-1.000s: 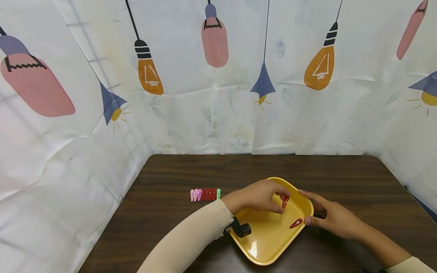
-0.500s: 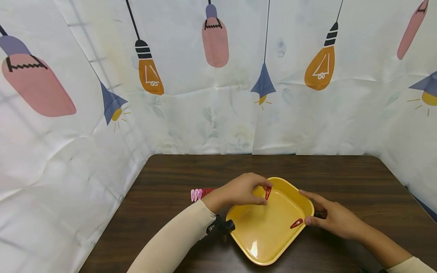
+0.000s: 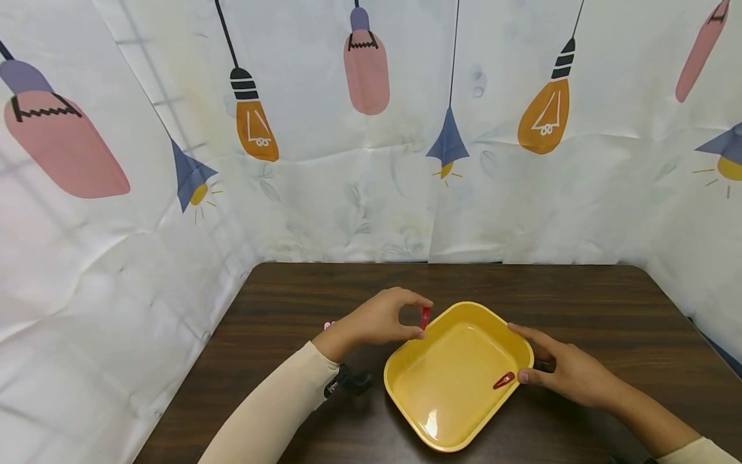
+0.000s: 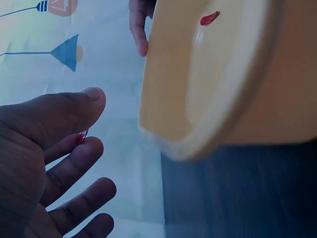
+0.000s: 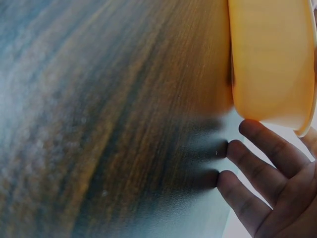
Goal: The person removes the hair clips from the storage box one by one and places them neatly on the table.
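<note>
My left hand [image 3: 377, 317] pinches a red snap hair clip [image 3: 426, 318] between thumb and index finger, just beyond the left rim of a yellow tray [image 3: 449, 386]. In the left wrist view only a bit of that red hair clip [image 4: 81, 137] peeks out between the fingers. A second red hair clip [image 3: 504, 380] lies inside the tray by its right wall. At the tray's right corner my right hand [image 3: 574, 370] rests with thumb and index fingertip on the rim. Its other fingers [image 5: 257, 166] are extended along the outer wall and table.
Pink hair clips [image 3: 328, 325] peek out behind my left wrist; the rest of their row is hidden. The dark wooden table [image 3: 608, 303] ends at a printed cloth backdrop [image 3: 371, 206]. A black wrist camera [image 3: 348, 381] hangs below my left wrist.
My left hand has carried the red hair clip leftward out over the tray's rim. It now covers most of the clip row. My right hand and the tray have stayed put.
</note>
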Action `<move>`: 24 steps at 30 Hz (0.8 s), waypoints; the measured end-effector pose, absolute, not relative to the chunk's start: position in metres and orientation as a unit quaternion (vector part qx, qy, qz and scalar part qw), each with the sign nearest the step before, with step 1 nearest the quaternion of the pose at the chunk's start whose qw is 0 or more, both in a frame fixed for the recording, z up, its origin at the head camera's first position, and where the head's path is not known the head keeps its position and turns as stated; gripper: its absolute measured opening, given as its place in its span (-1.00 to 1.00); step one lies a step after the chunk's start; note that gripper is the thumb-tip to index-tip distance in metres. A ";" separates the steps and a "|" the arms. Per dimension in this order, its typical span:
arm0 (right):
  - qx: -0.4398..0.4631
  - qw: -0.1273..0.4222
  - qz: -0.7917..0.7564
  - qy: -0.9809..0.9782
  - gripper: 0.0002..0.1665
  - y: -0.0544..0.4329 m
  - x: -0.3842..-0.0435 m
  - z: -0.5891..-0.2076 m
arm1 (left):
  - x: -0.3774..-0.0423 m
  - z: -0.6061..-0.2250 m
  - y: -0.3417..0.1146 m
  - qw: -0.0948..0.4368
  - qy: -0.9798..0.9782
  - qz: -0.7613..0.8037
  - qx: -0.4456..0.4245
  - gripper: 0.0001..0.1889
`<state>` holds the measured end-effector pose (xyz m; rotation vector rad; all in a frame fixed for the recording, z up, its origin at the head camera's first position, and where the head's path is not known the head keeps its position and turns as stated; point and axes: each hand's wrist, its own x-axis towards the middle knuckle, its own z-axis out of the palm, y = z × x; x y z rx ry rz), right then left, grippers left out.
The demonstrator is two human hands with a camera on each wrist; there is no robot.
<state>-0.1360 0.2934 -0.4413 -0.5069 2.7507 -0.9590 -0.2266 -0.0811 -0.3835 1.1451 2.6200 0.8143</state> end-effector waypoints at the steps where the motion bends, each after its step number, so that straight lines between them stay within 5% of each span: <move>1: -0.171 0.093 -0.324 0.926 0.00 0.293 -0.136 -0.441 | -0.227 -0.384 -0.084 0.083 0.881 0.274 0.377 -0.47; 24: -0.169 0.089 -0.321 0.928 0.01 0.294 -0.136 -0.442 | -0.234 -0.398 -0.154 0.077 0.896 0.327 0.291 -0.43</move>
